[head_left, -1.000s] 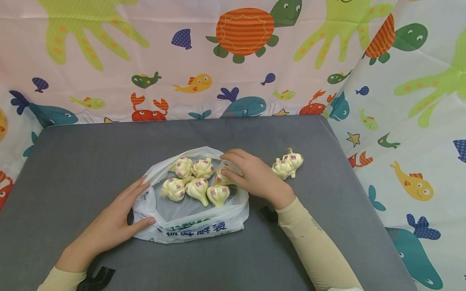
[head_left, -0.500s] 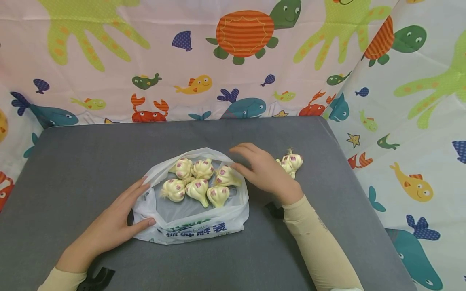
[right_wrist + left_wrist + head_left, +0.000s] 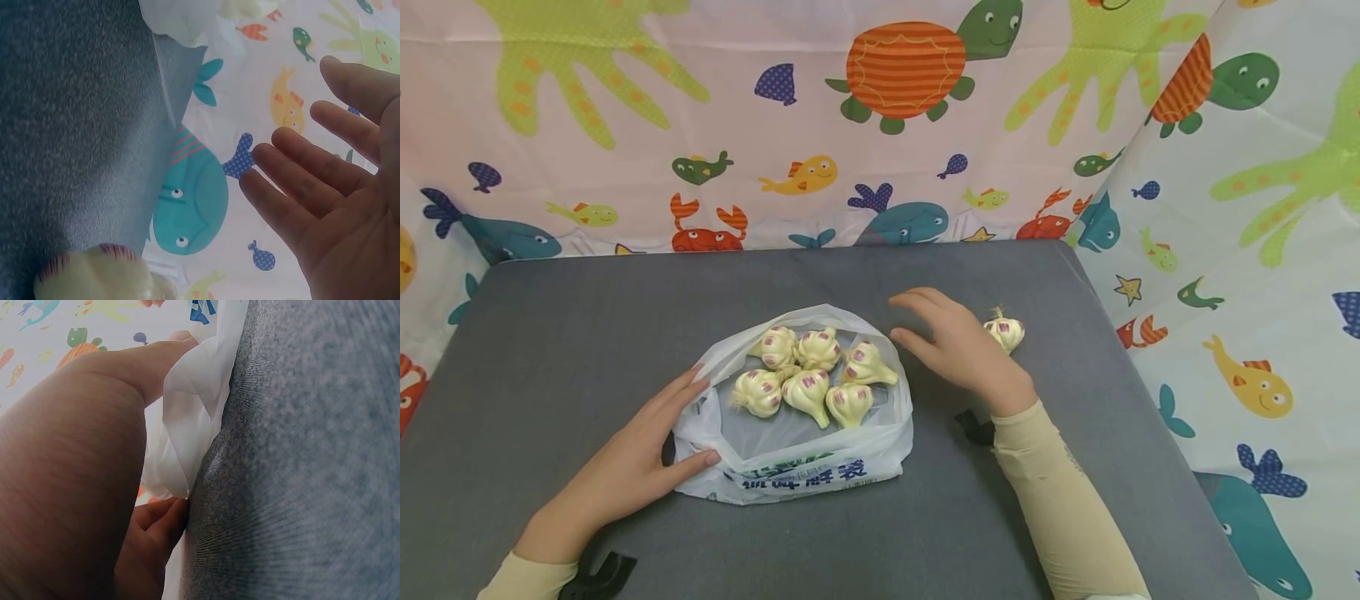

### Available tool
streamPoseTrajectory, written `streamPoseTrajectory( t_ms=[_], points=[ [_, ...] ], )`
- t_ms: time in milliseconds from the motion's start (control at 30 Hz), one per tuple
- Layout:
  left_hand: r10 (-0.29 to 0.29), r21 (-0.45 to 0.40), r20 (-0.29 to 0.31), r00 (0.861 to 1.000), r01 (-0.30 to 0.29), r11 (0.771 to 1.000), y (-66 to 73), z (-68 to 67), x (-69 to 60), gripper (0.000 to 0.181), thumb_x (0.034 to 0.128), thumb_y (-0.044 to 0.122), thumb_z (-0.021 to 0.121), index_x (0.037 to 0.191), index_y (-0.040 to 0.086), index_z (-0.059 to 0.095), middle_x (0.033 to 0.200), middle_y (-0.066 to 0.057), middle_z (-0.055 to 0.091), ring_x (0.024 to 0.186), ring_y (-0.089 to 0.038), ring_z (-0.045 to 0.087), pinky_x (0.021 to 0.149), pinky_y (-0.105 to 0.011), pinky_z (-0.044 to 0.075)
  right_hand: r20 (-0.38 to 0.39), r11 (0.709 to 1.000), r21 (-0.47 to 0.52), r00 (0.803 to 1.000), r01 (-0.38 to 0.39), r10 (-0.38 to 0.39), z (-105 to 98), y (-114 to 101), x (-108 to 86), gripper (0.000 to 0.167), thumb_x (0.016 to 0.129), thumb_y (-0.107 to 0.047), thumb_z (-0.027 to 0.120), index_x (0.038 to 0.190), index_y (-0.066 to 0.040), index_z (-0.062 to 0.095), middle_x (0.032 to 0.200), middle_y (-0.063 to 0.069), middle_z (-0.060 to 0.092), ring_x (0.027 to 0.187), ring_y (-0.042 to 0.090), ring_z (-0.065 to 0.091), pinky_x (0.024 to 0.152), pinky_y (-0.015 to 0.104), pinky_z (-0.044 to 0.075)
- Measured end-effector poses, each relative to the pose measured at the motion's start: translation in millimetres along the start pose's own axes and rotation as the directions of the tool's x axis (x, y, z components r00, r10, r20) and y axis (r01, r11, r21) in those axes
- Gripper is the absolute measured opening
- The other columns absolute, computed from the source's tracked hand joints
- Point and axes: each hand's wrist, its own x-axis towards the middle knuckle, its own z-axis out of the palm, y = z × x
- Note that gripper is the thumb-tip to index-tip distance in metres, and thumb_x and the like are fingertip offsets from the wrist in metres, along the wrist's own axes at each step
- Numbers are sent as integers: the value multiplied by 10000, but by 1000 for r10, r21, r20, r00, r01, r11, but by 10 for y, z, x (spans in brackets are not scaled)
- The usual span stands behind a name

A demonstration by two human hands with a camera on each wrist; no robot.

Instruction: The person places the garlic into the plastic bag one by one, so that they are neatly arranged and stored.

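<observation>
A white plastic bag [image 3: 880,450] with printed lettering lies on the grey table, its mouth spread wide. Several garlic bulbs [image 3: 807,393], cream with purple marks, sit inside it. My left hand [image 3: 628,450] rests against the bag's left side, fingers and thumb stretched apart along it. In the left wrist view, thin white plastic [image 3: 190,394] shows between thumb and fingertips. To the right of the bag, my right hand [image 3: 958,346] hovers with nothing in it, its fingers loosely extended. A loose garlic bulb [image 3: 1006,333] shows partly behind that hand; the right wrist view also catches garlic [image 3: 100,275] low down.
The grey cloth-covered table [image 3: 587,317] stretches around the bag. A curtain [image 3: 722,100] printed with sea animals hangs behind the table and along its right side. Black wrist straps [image 3: 598,575] sit below the hands.
My right hand has let go of a garlic bulb in the bag's right side and moved right, toward the loose garlic, covering part of it. The left hand has stayed put.
</observation>
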Motion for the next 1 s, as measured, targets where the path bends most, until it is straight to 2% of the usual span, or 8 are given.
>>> streamPoseTrajectory(
  t_ms=[267, 500, 667, 1000],
  points=[
    [3, 13, 8, 1000, -3, 1000, -5, 2, 26, 1012, 950, 515, 848, 1744, 231, 289, 1816, -73, 192, 1597, -431, 292, 1113, -774, 368, 11, 998, 12, 998, -57, 57, -32, 61, -43, 455, 1069, -273, 748, 1476, -96, 651, 1464, 98, 637, 1351, 286, 617, 1112, 525, 504],
    [16, 20, 6, 1000, -16, 1000, -17, 9, 39, 1015, 949, 526, 846, 1748, 257, 280, 1815, -53, 197, 1600, -399, 303, 1117, -746, 385, -3, 991, 61, 993, -119, 119, -89, 147, -108, 457, 1060, -262, 760, 1473, -93, 658, 1475, 98, 636, 1381, 298, 597, 1127, 544, 482],
    [20, 17, 0, 1000, -20, 1000, -13, 11, 39, 1018, 948, 530, 846, 1748, 262, 277, 1815, -51, 198, 1602, -404, 300, 1109, -753, 388, -3, 986, 50, 987, -158, 158, -130, 224, -125, 456, 1064, -270, 753, 1474, -97, 657, 1483, 99, 633, 1394, 308, 587, 1137, 556, 468],
    [-10, 1, 6, 1000, 10, 1000, -19, 11, 19, 1021, 947, 546, 839, 1749, 261, 275, 1816, -67, 194, 1594, -430, 303, 1116, -769, 374, 3, 980, 31, 981, -194, 194, -206, 316, -77, 462, 1066, -272, 746, 1480, -89, 652, 1492, 109, 631, 1401, 323, 577, 1153, 563, 451]
  ],
)
